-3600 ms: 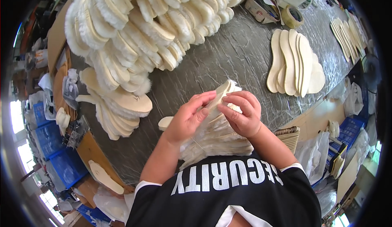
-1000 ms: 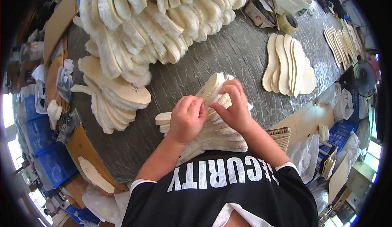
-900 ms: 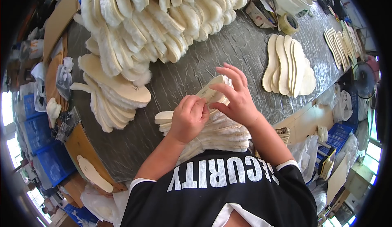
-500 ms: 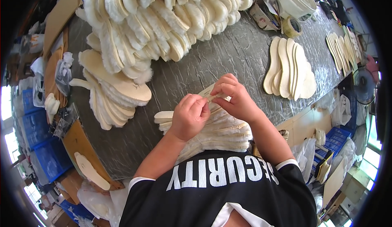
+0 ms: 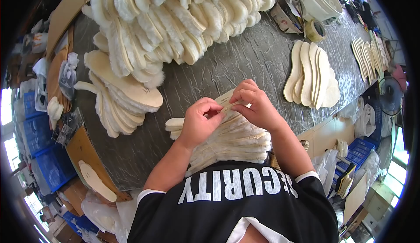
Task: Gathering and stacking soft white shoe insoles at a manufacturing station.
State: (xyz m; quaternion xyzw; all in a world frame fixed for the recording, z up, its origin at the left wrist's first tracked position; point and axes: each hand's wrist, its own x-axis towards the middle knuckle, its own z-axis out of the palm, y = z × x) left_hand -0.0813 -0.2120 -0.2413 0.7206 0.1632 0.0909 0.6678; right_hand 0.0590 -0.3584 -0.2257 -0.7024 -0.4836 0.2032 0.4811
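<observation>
Fingers of my left hand (image 5: 199,123) and my right hand (image 5: 256,106) pinch close together at the edge of a cream insole (image 5: 224,98) with a small mark on it. It lies at the far side of a stacked bundle of fleece-lined insoles (image 5: 238,140), which rests against my front at the table's near edge. What sits between the fingertips is partly hidden by the fingers. Left of the bundle, a fanned pile of fleecy insoles (image 5: 127,88) lies with a smooth backing side up. To the right, plain cream insoles (image 5: 308,74) overlap in a row.
A large heap of fleece insoles (image 5: 175,22) covers the far side of the dark wrinkled table cover (image 5: 210,72). At the far right stand a white bucket (image 5: 319,2), a tape roll (image 5: 315,30) and a small box (image 5: 286,18). Blue crates (image 5: 52,166) stand left of the table.
My left fingers have shifted and uncurled somewhat at the insole's edge, while my right hand keeps its pinch almost in place. The piles have stayed put.
</observation>
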